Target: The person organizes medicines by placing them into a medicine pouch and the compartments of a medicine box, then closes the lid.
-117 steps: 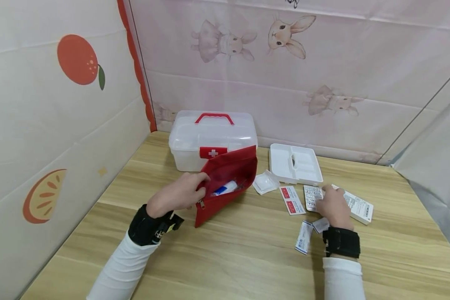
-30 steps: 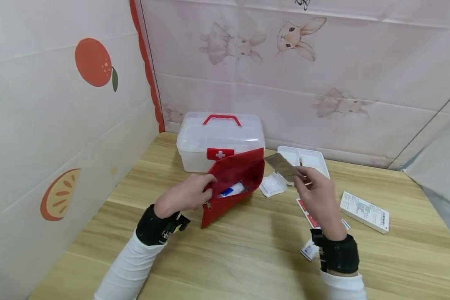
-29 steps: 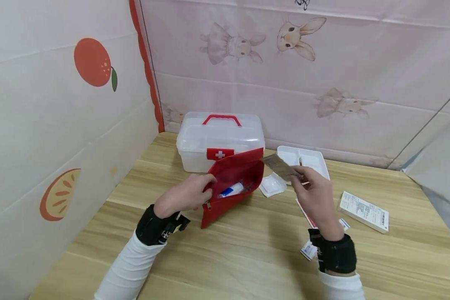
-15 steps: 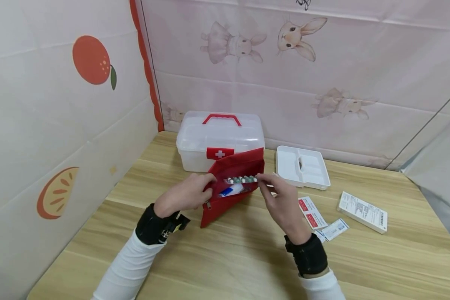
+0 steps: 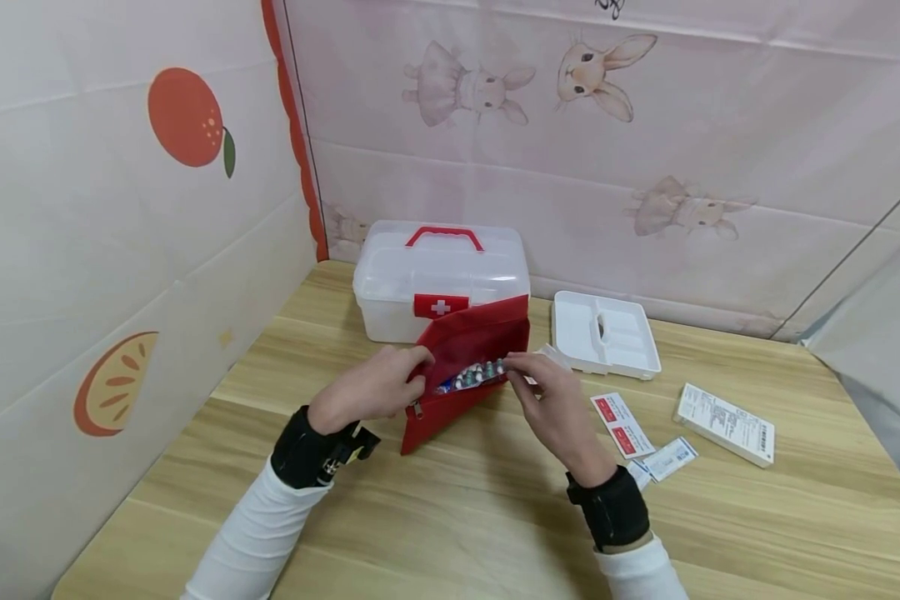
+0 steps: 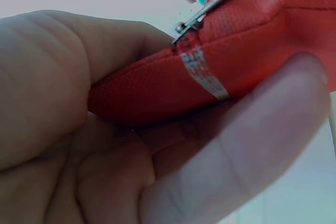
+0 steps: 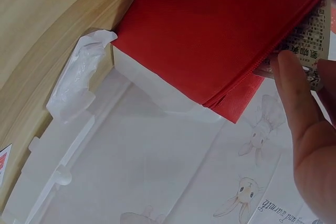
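Observation:
A red zippered pouch [image 5: 450, 417] gapes in front of the first-aid box. My left hand [image 5: 367, 385] grips its near left edge; in the left wrist view, fingers lie on both sides of the red fabric [image 6: 152, 87] below the metal zipper pull. Between the fingers of my right hand [image 5: 558, 408] is the end of a blister pack of green-and-white capsules [image 5: 476, 375], mostly inside the pouch's mouth. The printed foil back of the blister pack [image 7: 307, 38] shows in the right wrist view. Beneath it, a blue-and-white item is largely covered.
Behind the pouch stands a clear first-aid box [image 5: 438, 262] with a red handle. To the right are a white compartment tray [image 5: 603, 333], a red-and-white packet sheet [image 5: 621, 425], small blue-and-white packets [image 5: 671, 458] and a white carton [image 5: 726, 423]. A clear wrapper [image 7: 79, 80] lies by the pouch.
My right hand has picked the blister pack up from the table on the right, carried it left and lowered it into the pouch's mouth. The left hand keeps its grip on the pouch.

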Motion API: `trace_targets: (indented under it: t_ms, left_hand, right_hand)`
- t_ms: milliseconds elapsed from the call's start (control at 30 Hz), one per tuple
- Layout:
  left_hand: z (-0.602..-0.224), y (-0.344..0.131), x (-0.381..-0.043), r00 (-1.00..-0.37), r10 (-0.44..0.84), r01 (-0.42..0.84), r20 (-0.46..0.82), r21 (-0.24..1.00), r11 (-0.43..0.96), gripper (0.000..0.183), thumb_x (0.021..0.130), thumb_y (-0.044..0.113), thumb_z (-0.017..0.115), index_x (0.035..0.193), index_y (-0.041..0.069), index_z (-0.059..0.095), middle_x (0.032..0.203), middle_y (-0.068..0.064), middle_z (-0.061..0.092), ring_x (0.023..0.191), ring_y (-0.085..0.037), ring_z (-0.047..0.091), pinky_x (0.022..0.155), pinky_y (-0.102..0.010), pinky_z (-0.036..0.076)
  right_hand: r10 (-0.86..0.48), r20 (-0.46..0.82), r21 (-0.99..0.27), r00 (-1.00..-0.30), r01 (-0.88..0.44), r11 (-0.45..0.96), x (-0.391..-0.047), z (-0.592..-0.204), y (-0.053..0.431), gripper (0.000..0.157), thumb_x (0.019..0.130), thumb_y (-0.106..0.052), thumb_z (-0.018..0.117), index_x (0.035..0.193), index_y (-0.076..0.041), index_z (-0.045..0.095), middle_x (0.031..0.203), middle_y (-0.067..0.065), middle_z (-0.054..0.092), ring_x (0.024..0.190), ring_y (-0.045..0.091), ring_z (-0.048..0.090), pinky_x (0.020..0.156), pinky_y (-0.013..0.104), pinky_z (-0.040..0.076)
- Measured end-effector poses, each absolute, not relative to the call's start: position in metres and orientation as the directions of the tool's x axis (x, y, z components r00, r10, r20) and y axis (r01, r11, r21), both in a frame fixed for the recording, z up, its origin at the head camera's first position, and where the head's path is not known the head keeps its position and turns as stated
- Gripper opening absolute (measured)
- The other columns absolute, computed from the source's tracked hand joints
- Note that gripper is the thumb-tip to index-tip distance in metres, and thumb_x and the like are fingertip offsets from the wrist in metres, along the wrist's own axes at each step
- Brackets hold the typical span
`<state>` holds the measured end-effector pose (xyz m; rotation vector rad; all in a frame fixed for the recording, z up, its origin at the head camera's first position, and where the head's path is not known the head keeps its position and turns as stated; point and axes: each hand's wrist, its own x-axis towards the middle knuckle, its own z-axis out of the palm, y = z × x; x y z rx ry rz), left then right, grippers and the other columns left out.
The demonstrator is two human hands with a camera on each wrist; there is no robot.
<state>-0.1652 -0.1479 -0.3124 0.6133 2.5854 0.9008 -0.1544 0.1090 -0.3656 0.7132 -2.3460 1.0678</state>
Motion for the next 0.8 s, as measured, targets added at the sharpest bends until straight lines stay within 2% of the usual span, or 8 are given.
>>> trace_targets:
  t_ms: [300,533,800]
  left_hand:
    - [-0.3128,-0.1469,-0.1653,-0.857,0.493,0.302,-0.149,0.630,0.715,0.033,0.097,0.005,0.056,0.128,-0.003,0.055,0.089,-0.008,0.061,0.054,-0.015,0.050,0.051,-0.026,0.046]
    - [-0.3125,-0.1465,-0.1655,-0.859,0.488,0.294,-0.155,0.631,0.718,0.034,0.097,0.005,0.056,0.130,-0.003,0.054,0.098,-0.011,0.061,0.059,-0.015,0.053,0.052,-0.026,0.047]
    - [-0.3119,-0.1471,-0.1654,-0.858,0.489,0.297,-0.159,0.624,0.723,0.034,0.097,0.005,0.056,0.130,-0.003,0.054,0.094,-0.010,0.061,0.057,-0.015,0.051,0.052,-0.025,0.046]
  right_hand:
    - [-0.284,0.568,-0.544,-0.773,-0.611,0.575,-0.1563,-0.3685,0.1102,0.022,0.090,0.003,0.068,0.111,-0.002,0.073,0.111,0.011,0.071,0.096,0.019,0.067,0.071,0.031,0.059]
    - [-0.270,0.524,-0.584,-0.807,-0.572,0.576,-0.1562,-0.3696,0.1110,0.028,0.091,0.005,0.066,0.118,0.001,0.070,0.127,0.017,0.065,0.112,0.030,0.064,0.078,0.036,0.059]
    - [-0.269,0.509,-0.585,-0.817,-0.558,0.589,-0.1560,-0.3690,0.1118,0.028,0.089,0.008,0.067,0.116,0.004,0.069,0.129,0.019,0.063,0.114,0.032,0.064,0.077,0.037,0.059]
